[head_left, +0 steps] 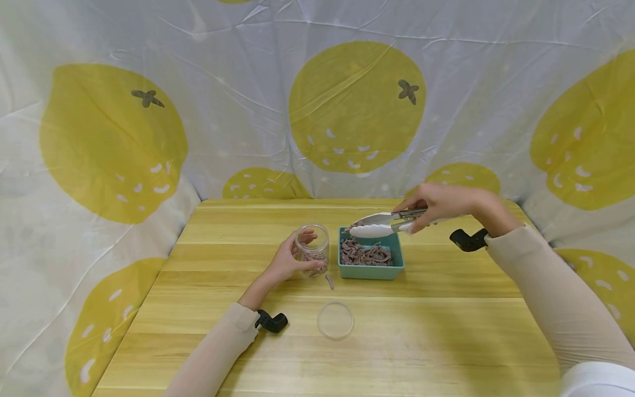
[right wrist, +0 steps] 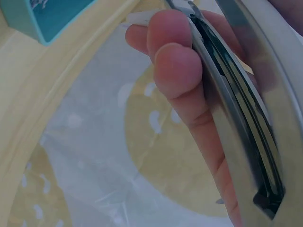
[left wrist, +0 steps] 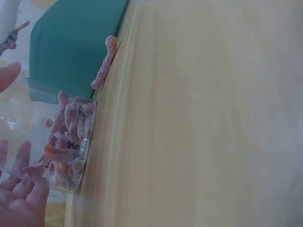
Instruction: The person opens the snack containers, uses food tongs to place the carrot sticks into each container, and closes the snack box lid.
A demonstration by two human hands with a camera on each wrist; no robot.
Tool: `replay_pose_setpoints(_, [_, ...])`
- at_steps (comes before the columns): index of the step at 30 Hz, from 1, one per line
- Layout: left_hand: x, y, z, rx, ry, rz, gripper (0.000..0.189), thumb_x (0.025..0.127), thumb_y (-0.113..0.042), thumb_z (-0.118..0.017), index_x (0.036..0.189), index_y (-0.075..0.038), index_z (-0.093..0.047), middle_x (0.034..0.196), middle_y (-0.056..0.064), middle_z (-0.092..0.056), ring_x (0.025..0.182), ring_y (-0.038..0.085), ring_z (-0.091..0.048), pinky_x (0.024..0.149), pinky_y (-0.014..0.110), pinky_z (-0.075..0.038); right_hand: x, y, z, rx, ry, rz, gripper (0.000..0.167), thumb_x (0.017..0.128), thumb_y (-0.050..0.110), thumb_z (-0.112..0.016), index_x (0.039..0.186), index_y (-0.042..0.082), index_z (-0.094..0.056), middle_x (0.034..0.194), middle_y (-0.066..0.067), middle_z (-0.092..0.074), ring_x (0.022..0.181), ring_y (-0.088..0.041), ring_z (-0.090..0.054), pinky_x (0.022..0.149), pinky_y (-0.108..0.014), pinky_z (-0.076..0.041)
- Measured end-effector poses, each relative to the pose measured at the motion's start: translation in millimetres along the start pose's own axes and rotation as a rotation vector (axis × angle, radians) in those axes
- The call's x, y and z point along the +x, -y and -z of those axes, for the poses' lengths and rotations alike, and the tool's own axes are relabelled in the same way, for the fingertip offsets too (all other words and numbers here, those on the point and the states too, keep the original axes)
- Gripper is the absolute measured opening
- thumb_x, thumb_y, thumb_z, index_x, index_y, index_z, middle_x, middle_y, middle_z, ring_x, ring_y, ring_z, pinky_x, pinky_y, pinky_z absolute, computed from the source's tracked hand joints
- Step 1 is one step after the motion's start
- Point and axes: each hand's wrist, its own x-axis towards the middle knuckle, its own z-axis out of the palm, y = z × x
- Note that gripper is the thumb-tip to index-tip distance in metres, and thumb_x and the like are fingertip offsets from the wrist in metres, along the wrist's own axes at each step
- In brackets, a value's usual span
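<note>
My left hand (head_left: 284,263) grips a clear jar (head_left: 312,238) upright on the table, fingers behind and thumb in front. Whitish-brown dried strips (left wrist: 65,137) cover the jar's bottom. In my right hand (head_left: 439,203) are metal tongs (head_left: 379,218) with white tips, held nearly level above a teal box (head_left: 372,272). A few strips (head_left: 349,226) stick out at the tongs' tips, over the box's left rear corner. More strips (head_left: 364,255) lie inside the box. The right wrist view shows fingers curled around the tongs' handles (right wrist: 236,109).
One loose strip (head_left: 329,282) lies on the wooden table (head_left: 421,342) between jar and box. A round clear lid (head_left: 335,320) is flat on the table nearer to me. Lemon-printed cloth (head_left: 238,110) hangs behind and at both sides.
</note>
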Motion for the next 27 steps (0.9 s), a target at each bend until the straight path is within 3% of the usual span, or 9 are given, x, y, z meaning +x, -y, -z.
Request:
replay_pose_setpoints(4, [0.7, 0.6, -0.1, -0.005, 0.000, -0.001, 0.079, 0.079, 0.007, -0.081, 0.146, 0.005, -0.039, 0.146, 0.025, -0.046, 0.141, 0.034, -0.038, 0.116, 0.053, -0.025, 4.0, 6.1, 5.7, 0.005, 0.010, 0.026, 0.056, 0.088, 0.024, -0.079, 0.134, -0.002, -0.061, 0.083, 0.001, -0.067, 0.057, -0.008, -0.047, 0.056, -0.025, -0.043])
replay_pose_setpoints(10, [1.2, 2.0, 0.9, -0.011, 0.002, -0.007, 0.078, 0.079, 0.007, -0.080, 0.146, 0.002, -0.041, 0.146, 0.026, -0.046, 0.141, 0.036, -0.037, 0.116, 0.055, -0.025, 13.7, 16.1, 14.0, -0.005, 0.015, 0.061, 0.056, 0.089, 0.024, -0.078, 0.136, 0.001, -0.060, 0.071, 0.002, -0.053, 0.057, -0.007, -0.032, 0.057, -0.025, -0.036])
replay_pose_setpoints(17, [0.2, -0.1, 1.2, 0.011, -0.002, 0.002, 0.079, 0.079, 0.005, -0.082, 0.146, 0.002, -0.041, 0.146, 0.025, -0.047, 0.140, 0.034, -0.039, 0.115, 0.053, -0.027, 29.3, 29.1, 16.4, -0.035, 0.017, 0.117, 0.052, 0.089, 0.024, -0.078, 0.135, 0.004, -0.062, 0.060, 0.004, -0.032, 0.055, -0.009, -0.023, 0.055, -0.026, -0.029])
replay_pose_setpoints(20, [-0.4, -0.7, 0.8, 0.010, -0.002, 0.005, 0.078, 0.079, 0.005, -0.082, 0.146, 0.001, -0.041, 0.146, 0.025, -0.047, 0.140, 0.034, -0.039, 0.115, 0.053, -0.027, 36.1, 33.8, 15.1, -0.039, 0.016, 0.114, 0.053, 0.089, 0.025, -0.078, 0.135, 0.006, -0.063, 0.058, 0.005, -0.030, 0.055, -0.009, -0.021, 0.055, -0.026, -0.028])
replay_pose_setpoints(24, [-1.1, -0.9, 0.7, 0.001, 0.001, 0.000, 0.076, 0.080, 0.005, -0.081, 0.146, -0.004, -0.044, 0.146, 0.023, -0.047, 0.140, 0.035, -0.038, 0.115, 0.054, -0.026, 45.9, 37.5, 11.9, -0.039, 0.018, 0.124, 0.052, 0.088, 0.025, -0.079, 0.134, 0.006, -0.064, 0.061, 0.005, -0.045, 0.055, -0.009, -0.028, 0.055, -0.026, -0.032])
replay_pose_setpoints(27, [-2.0, -0.9, 1.1, 0.004, 0.004, 0.001, 0.078, 0.080, 0.005, -0.081, 0.147, -0.006, -0.042, 0.146, 0.022, -0.047, 0.140, 0.035, -0.038, 0.116, 0.054, -0.026, 53.6, 39.0, 9.3, -0.041, 0.022, 0.144, 0.052, 0.087, 0.024, -0.080, 0.133, 0.005, -0.064, 0.075, 0.004, -0.063, 0.058, -0.009, -0.038, 0.057, -0.025, -0.036])
